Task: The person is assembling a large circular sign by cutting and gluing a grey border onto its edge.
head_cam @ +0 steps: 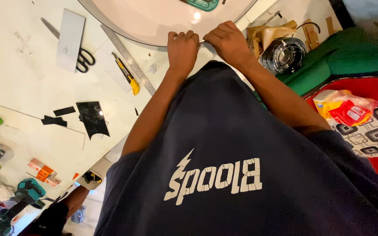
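My left hand [183, 46] and my right hand [229, 41] sit side by side at the near rim of a large round white panel [154, 22]. Both have their fingers curled over its edge and grip it. The panel lies on a white work surface [18, 74] and runs out of view at the top. A teal object [203, 3] rests on the panel near the top edge. My dark blue shirt [224, 175] fills the lower middle of the view and hides what lies under my arms.
Left of my hands lie a steel ruler [127, 59], a yellow utility knife [127, 74], scissors [82, 57], a grey strip [70, 39] and black offcuts [92, 118]. A shiny reel [284, 54] and brown paper [267, 32] sit right. Snack bags [346, 109] lie on red carpet; a teal drill [27, 192] is at lower left.
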